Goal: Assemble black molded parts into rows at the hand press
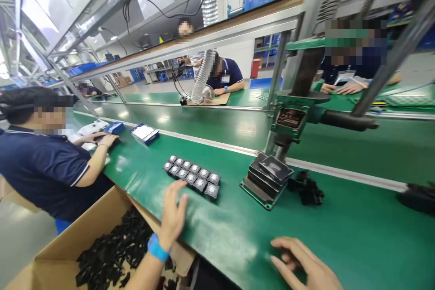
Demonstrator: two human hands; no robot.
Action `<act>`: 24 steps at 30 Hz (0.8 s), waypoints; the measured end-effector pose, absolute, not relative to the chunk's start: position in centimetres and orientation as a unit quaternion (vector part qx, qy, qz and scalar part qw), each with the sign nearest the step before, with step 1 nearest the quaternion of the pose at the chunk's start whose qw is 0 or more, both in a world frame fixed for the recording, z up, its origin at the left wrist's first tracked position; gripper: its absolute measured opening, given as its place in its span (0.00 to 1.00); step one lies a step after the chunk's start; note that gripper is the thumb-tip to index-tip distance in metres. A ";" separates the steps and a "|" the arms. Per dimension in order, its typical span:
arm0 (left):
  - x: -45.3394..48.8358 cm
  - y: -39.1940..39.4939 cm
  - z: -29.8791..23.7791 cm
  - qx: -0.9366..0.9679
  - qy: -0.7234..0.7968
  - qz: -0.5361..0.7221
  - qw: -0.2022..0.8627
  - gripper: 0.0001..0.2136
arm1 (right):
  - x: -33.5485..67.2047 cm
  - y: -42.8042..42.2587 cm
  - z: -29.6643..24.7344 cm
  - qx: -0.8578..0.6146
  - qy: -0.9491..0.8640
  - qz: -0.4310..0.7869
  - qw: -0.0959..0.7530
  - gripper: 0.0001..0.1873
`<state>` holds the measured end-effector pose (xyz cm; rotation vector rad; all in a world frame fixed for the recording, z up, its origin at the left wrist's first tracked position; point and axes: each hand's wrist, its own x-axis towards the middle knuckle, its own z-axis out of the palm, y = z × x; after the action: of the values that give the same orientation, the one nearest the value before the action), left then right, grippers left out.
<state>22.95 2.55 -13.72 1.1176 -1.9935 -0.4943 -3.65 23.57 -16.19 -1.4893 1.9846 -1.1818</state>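
Observation:
My left hand [173, 215] lies flat and open on the green table [356, 235], its fingertips just short of a black tray [192, 176] holding several round silver-topped parts. A blue wristband sits on that wrist. My right hand [302, 263] rests on the table near the front edge, fingers loosely spread and holding nothing. Between the two hands and further back stands a green hand press [288, 118] with a black block stack [267, 176] on its base. A small heap of black parts [307, 188] lies just right of the press base.
A cardboard box [68, 244] full of black parts stands below the table's left edge. A seated co-worker in a dark shirt [44, 163] works at the left. Blue-and-white boxes [144, 133] lie beyond the tray. Other people sit across the conveyor [340, 145].

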 end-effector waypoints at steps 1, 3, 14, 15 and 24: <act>24.2 0.3 -13.5 0.487 -0.752 -0.167 0.411 0.20 | -2.5 21.6 -15.4 -0.533 0.701 -0.420 0.218 0.15; 25.6 -3.7 -13.4 0.516 -0.729 -0.155 0.422 0.20 | -0.6 18.0 -14.6 -0.524 0.683 -0.435 0.263 0.16; 25.1 -9.6 -15.6 0.526 -0.724 -0.207 0.395 0.14 | 3.9 8.7 -15.7 -0.491 0.650 -0.491 0.310 0.17; 25.2 -9.2 -15.7 0.526 -0.724 -0.209 0.395 0.14 | 3.8 9.0 -15.7 -0.491 0.649 -0.490 0.312 0.17; 23.6 1.4 -15.5 0.495 -0.740 -0.284 0.356 0.21 | -1.5 17.6 -14.4 -0.495 0.689 -0.422 0.320 0.15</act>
<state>23.59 1.37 -15.45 1.2785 -1.9120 -0.7332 -1.49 17.60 -14.36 -1.3007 1.8116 -1.1084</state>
